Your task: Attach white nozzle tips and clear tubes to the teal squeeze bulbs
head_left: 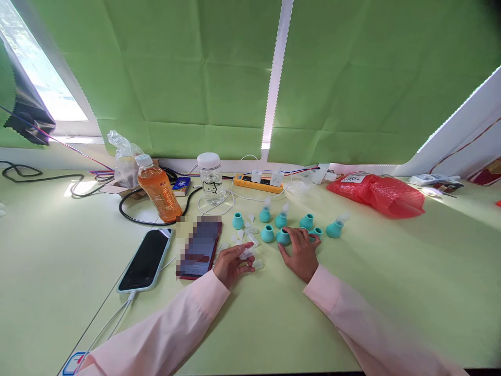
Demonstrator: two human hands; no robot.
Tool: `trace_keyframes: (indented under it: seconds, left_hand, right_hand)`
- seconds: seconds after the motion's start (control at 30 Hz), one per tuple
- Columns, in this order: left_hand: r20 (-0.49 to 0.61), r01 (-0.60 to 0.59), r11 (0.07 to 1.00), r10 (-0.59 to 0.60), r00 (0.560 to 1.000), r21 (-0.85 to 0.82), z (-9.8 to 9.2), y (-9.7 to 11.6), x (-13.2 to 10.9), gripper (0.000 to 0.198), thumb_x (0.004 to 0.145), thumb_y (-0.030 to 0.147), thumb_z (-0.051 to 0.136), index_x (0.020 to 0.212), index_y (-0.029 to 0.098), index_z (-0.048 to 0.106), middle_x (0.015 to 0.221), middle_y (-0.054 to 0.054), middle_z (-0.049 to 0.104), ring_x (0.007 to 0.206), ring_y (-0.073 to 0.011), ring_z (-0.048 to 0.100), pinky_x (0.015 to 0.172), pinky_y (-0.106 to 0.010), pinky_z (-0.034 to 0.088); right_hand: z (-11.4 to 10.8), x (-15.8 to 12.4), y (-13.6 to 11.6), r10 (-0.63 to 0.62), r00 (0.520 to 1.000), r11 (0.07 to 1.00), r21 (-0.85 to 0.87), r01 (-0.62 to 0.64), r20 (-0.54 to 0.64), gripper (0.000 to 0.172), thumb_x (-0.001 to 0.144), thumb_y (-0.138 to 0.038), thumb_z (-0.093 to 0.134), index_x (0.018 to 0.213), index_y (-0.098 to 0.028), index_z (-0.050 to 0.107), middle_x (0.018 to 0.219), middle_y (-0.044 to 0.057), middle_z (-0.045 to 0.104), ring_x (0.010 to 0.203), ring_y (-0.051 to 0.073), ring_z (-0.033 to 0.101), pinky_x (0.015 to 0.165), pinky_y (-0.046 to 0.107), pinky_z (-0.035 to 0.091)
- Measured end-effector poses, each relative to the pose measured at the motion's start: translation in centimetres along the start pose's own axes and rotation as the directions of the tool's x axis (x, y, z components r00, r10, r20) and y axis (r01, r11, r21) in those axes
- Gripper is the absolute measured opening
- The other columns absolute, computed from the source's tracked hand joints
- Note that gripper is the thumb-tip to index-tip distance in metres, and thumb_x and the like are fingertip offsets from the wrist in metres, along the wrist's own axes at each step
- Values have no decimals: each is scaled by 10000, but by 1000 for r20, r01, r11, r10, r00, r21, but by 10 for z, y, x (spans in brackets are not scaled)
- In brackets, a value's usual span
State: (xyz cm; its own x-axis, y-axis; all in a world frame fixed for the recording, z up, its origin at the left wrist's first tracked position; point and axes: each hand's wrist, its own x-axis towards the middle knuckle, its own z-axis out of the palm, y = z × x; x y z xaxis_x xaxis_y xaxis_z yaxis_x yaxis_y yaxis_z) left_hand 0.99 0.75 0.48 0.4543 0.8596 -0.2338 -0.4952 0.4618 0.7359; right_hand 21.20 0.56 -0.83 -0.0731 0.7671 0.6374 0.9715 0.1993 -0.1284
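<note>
My left hand (234, 263) is closed, pinching a small clear plastic tip (247, 254) between thumb and fingers. Another clear piece (258, 264) lies on the table by its thumb. With thumb and forefinger, my right hand (302, 254) grips a teal rubber bulb (282, 237) that stands with its round mouth up. Its other fingers rest close to a second teal bulb (318, 232), partly hidden. Several more bulbs stand around, such as an open one (267, 234). Some have clear tips fitted, like the tilted bulb (334, 228) at right. Loose translucent pieces (240, 235) lie left of the bulbs.
A phone (145, 260) on a cable and a second, partly blurred phone (201, 248) lie at left. Behind are an orange drink bottle (159, 189), a clear jar (210, 180) and a yellow power strip (258, 184). A red plastic bag (378, 194) lies back right.
</note>
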Motion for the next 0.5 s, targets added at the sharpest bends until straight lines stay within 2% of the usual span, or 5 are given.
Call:
trace_keyframes:
  seconds: [0.17, 0.33, 0.5]
  left_hand:
    - [-1, 2, 1000, -2, 1000, 15, 1, 1, 0, 291, 626, 188, 607, 891, 68, 595, 606, -73, 568, 599, -148, 543, 550, -284, 473]
    - [19, 22, 999, -23, 1000, 32, 1, 1, -1, 322, 623, 219, 621, 907, 70, 590, 597, -71, 565, 570, -142, 536, 549, -296, 470]
    - [2, -12, 998, 12, 1000, 53, 1, -1, -1, 385, 582, 273, 669, 904, 82, 584, 598, -56, 571, 552, -126, 529, 550, -284, 462]
  right_hand:
    - [1, -1, 0, -10, 1000, 1000, -6, 10, -8, 286, 712, -259, 496, 983, -170, 477, 930, 67, 571, 885, 235, 442, 764, 392, 189]
    - [3, -1, 1, -24, 998, 999, 22, 25, -50, 298, 715, -250, 505, 998, -166, 465, 895, 61, 582, 867, 229, 468, 770, 399, 209]
    - [-5, -3, -3, -57, 969, 982, 163, 98, -240, 226, 697, -231, 549, 913, -194, 493, 827, 39, 577, 847, 215, 492, 793, 406, 252]
